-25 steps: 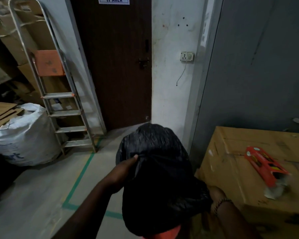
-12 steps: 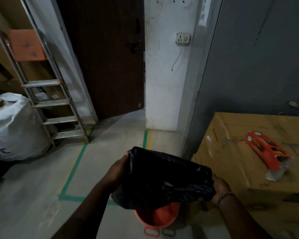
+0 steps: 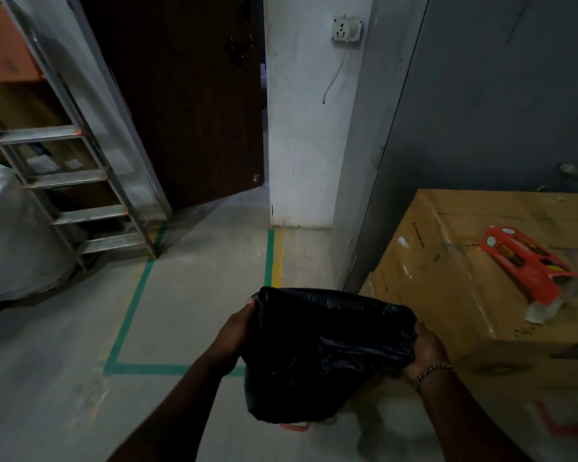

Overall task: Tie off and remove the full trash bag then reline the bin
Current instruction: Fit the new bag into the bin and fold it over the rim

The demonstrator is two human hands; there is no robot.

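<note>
A black trash bag [image 3: 324, 351] is stretched open between my two hands, low in the middle of the view. My left hand [image 3: 236, 331] grips its left edge. On the opposite side my right hand [image 3: 426, 350], with a chain bracelet at the wrist, grips the right edge. The bag covers the red bin beneath it almost entirely. Only a red handle loop of the bin [image 3: 294, 426] shows under the bag's bottom.
A large cardboard box [image 3: 464, 295] stands close on the right with a torn red packet [image 3: 528, 261] on top. A metal stepladder [image 3: 80, 181] and a white sack [image 3: 14, 241] are at the left. A dark door [image 3: 187, 95] stands ahead; green tape [image 3: 131, 315] marks the floor.
The bag has come down from chest height and now spreads over the red bin, hiding its rim. Both hands moved lower with it, and the view tilted downward.
</note>
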